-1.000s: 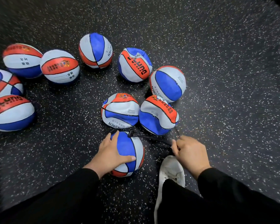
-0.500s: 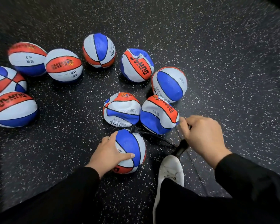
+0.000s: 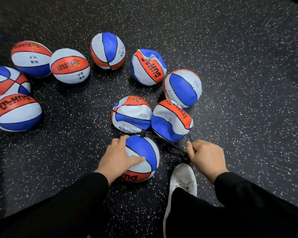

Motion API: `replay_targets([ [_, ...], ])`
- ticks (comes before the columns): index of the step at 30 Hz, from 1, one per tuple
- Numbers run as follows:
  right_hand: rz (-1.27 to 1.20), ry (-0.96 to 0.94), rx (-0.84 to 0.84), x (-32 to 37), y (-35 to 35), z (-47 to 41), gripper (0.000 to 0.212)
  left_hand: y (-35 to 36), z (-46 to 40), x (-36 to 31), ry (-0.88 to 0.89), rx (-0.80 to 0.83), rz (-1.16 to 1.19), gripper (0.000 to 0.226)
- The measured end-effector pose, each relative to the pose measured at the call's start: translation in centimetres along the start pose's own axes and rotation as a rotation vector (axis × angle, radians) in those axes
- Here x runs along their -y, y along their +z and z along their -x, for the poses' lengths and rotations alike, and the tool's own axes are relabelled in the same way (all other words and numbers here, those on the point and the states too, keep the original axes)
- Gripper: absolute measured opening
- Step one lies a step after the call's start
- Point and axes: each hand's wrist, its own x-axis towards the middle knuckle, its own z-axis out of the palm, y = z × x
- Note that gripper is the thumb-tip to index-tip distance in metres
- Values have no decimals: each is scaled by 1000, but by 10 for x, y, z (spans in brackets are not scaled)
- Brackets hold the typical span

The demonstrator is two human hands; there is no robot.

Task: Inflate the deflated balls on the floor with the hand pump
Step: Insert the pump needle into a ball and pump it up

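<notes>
On floor [image 3: 239,66], far left: four firm balls [image 3: 15,112] clustered. Centre: left hand [image 3: 118,156] lay on ball [image 3: 144,158], fingers spread over it, thumb pressed to white panel. Hose [image 3: 163,142] ran from ball's top rightward. Dented balls [image 3: 132,114] just behind. Right hand [image 3: 206,158] curled round pump handle [image 3: 193,151], pump mostly hidden. Shoe [image 3: 182,179] below.
</notes>
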Motion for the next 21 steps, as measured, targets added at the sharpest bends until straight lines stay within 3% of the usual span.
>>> replay_targets([
  [4,-20,-12,-68,12,-46,-20,50,0,0,-7,34,4,40,104],
  [9,-70,20,-99,14,-95,-43,54,13,-2,-9,21,82,19,141],
  [13,-77,120,-158,3,-37,-19,52,15,-4,-8,12,58,14,143],
  [18,-58,-131,-13,6,27,5,48,13,-4,-7,15,79,14,141],
  [21,-4,-57,-10,-3,23,-3,50,15,-5,-8,-8,94,38,144],
])
